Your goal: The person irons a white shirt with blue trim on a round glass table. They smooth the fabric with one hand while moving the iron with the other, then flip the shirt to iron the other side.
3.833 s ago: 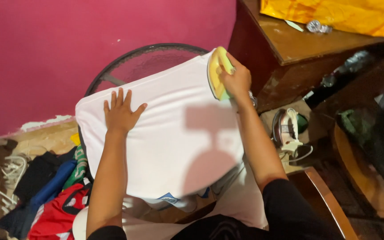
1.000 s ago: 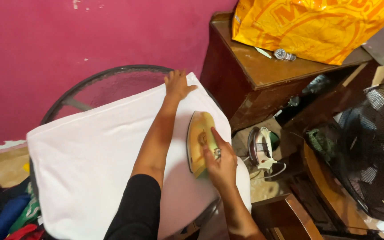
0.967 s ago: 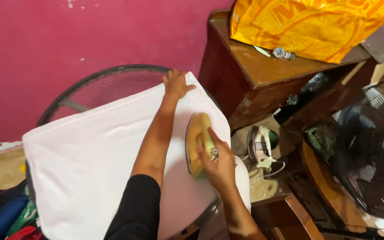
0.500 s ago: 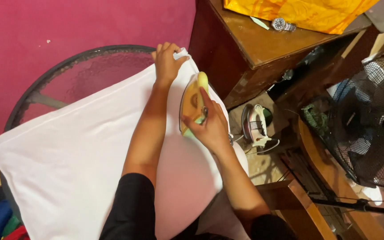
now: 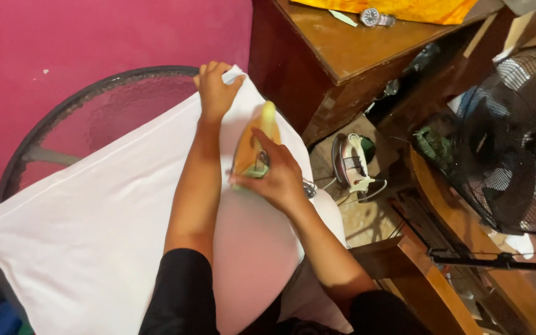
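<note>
A white cloth [image 5: 88,229] lies spread over a round glass table [image 5: 94,111]. My left hand [image 5: 214,90] grips the cloth's far corner near the dark wooden cabinet. My right hand [image 5: 277,177] is closed around the handle of a yellow iron [image 5: 252,146], which rests on the cloth just right of my left forearm, its tip pointing toward the far corner.
A dark wooden cabinet [image 5: 336,56] stands at the right of the table, with a wristwatch [image 5: 376,17] and a yellow bag [image 5: 404,7] on top. A second iron [image 5: 350,162] sits on the floor. A black fan [image 5: 516,136] stands at the right. Magenta wall [image 5: 94,37] behind.
The iron has slid along the cloth toward the far corner under my right hand. My left hand moved from flat on the cloth to gripping that corner. The view shifted.
</note>
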